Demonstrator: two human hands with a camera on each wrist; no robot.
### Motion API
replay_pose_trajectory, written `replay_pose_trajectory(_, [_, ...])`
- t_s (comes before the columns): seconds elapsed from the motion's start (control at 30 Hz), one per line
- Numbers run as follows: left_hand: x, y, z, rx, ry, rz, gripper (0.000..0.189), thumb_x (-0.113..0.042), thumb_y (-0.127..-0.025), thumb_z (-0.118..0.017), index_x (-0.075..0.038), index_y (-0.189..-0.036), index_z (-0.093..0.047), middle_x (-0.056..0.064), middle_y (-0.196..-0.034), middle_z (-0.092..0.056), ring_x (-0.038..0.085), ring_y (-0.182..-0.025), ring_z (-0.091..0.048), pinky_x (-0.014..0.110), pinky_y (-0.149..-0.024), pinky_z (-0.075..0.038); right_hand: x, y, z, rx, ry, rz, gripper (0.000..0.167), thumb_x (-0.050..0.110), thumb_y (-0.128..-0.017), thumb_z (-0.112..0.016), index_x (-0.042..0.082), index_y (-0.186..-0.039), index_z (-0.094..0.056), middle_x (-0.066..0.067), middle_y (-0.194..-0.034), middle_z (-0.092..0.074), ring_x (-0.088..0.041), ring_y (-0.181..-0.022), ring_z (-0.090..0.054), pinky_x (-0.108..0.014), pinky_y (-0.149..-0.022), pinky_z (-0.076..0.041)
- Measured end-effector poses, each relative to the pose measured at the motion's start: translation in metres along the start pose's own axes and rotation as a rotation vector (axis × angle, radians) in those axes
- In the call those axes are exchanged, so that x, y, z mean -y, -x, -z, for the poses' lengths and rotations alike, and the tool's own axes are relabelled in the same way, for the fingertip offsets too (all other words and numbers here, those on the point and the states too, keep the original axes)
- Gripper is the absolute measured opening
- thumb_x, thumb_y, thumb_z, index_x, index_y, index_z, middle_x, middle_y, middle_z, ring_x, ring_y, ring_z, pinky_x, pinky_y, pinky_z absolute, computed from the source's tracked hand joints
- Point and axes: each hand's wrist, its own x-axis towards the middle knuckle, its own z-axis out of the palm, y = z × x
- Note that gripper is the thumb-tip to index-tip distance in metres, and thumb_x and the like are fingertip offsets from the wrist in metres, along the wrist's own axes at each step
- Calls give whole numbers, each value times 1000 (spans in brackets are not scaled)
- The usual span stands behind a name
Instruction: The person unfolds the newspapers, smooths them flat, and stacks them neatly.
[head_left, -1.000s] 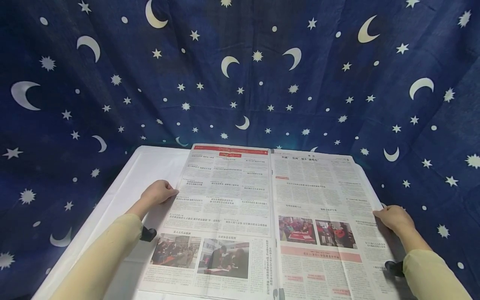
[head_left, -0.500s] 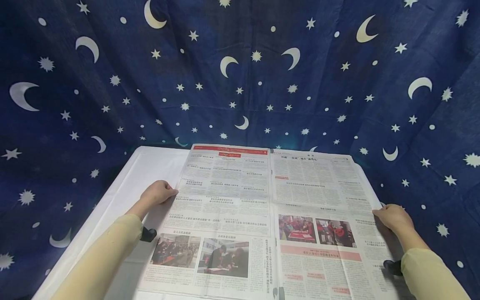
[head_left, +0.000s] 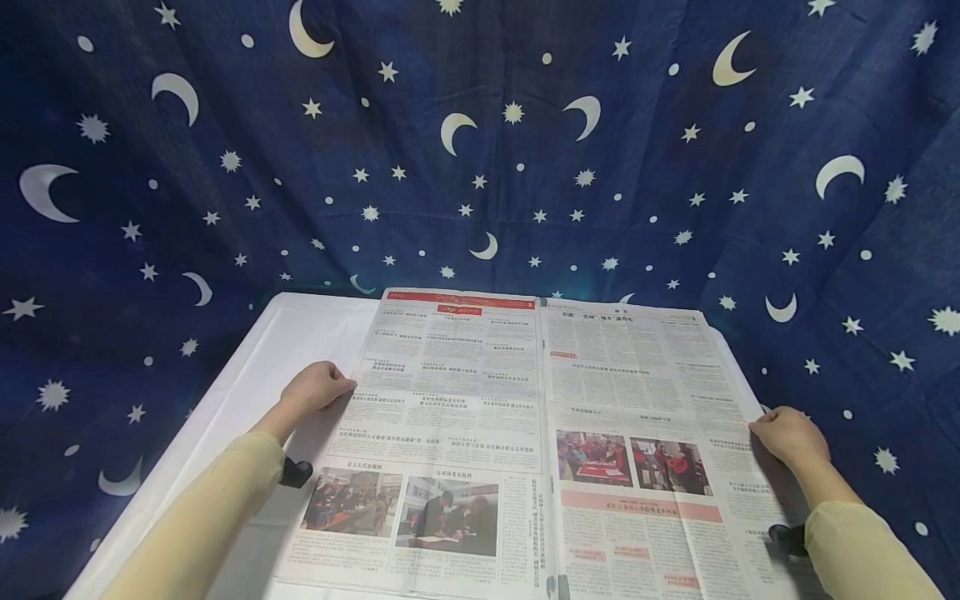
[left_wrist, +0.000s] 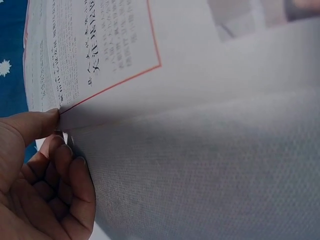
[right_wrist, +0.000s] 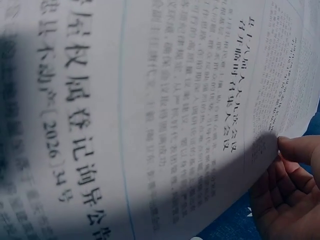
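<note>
A newspaper (head_left: 480, 417) lies spread over the white table, its two pages meeting at a centre fold, with colour photos on the lower halves. My left hand (head_left: 318, 386) pinches its left edge; in the left wrist view the thumb (left_wrist: 37, 124) presses on top and the fingers (left_wrist: 75, 185) curl beneath. At the opposite edge my right hand (head_left: 793, 437) pinches the paper between thumb and curled fingers, as the right wrist view shows with the thumb (right_wrist: 300, 147) over the page. The near edge of the newspaper runs out of the head view.
The white-covered table (head_left: 247, 367) shows along the left side. Behind it and around both sides hangs a dark blue cloth (head_left: 480, 208) with moons and stars. Black wrist mounts (head_left: 297, 472) sit under both sleeves.
The newspaper and both hands stay almost where they were. The right hand shifts only very slightly.
</note>
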Motion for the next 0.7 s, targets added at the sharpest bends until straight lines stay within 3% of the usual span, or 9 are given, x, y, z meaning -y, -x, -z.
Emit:
replay_pose_trajectory(0.23, [6,3,4,-28,-1,-20,24,-25,-97,-67,-4,-92,-59,7,-79,-61,20,-72,-57,32,-63,-47,1,2,1,-35,14,6,26,8,-93,-58,-16,-104,-56,-32,-92,-58,-40,-78,-56,-53,-69,-47])
replay_pose_trajectory(0.37, [12,4,10,-79,5,-52,26,-25,-99,-62,1,-104,-61,13,-89,-65,24,-76,-62,37,-67,-51,2,3,2,-60,15,12,32,12,-96,-52,-17,-108,-55,-35,-98,-58,-43,-80,-56,-56,-70,-47])
replay_pose_trajectory(0.53, [14,8,20,-187,-9,-153,50,-32,-104,-53,6,-136,-53,28,-126,-61,42,-107,-63,56,-89,-51,7,5,4,-103,34,62,38,17,-100,-50,-16,-117,-51,-37,-106,-57,-45,-82,-56,-55,-66,-47])
replay_pose_trajectory(0.6, [13,10,25,-236,-25,-205,57,-35,-105,-52,5,-145,-47,32,-138,-53,48,-121,-55,62,-99,-45,11,6,4,-137,47,106,42,19,-101,-51,-16,-123,-50,-39,-110,-55,-48,-86,-56,-58,-67,-47])
replay_pose_trajectory(0.7, [10,14,30,-309,-47,-279,65,-39,-104,-54,3,-152,-40,32,-149,-42,54,-133,-43,66,-107,-36,20,8,1,-197,61,190,51,25,-102,-55,-16,-131,-47,-43,-123,-49,-59,-100,-51,-69,-78,-44])
